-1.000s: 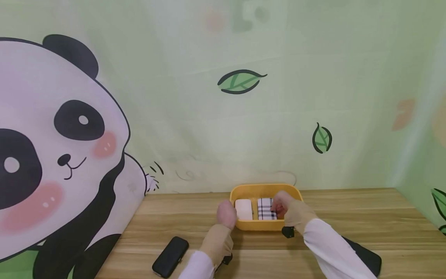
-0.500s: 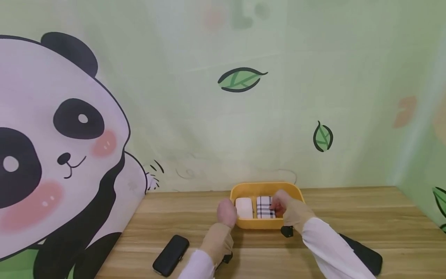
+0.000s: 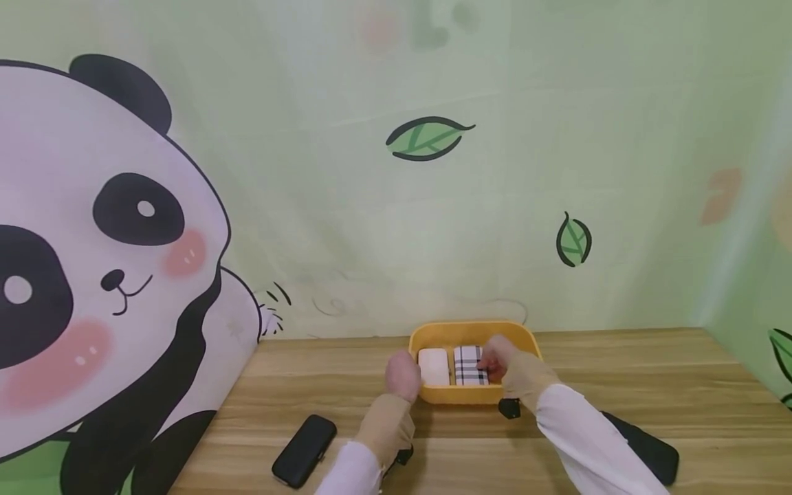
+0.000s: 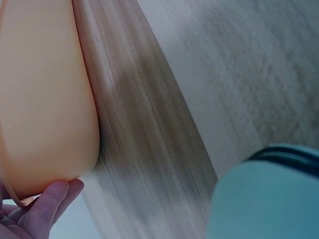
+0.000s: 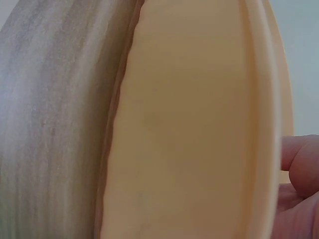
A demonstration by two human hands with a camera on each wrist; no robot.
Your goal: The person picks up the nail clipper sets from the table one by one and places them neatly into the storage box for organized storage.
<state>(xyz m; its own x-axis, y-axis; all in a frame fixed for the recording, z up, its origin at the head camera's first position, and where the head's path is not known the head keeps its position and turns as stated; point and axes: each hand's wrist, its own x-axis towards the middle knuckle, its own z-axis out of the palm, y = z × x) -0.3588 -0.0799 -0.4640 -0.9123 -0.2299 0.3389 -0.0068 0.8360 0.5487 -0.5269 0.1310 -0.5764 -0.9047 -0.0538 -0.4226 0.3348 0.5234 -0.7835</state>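
Observation:
An oblong yellow plastic bin stands on the table against the backdrop. My left hand grips its left end; in the left wrist view the thumb lies against the outer wall below the rim. Inside the bin, a white rounded block-like item sits at the left. To its right is a folded black-and-white plaid cloth, a narrow gap between them. My right hand reaches over the front rim and holds the cloth by its right side. In the right wrist view the bin wall partly hides the bent fingers.
On the wooden table, a black phone-like case lies at the front left. Another black flat item lies at the right, partly covered by my right sleeve. A backdrop with a printed panda rises behind the table.
The plaid cloth has shifted slightly left inside the bin, with my right fingers at its side. My left hand stays on the bin's end, and the bin stays in place.

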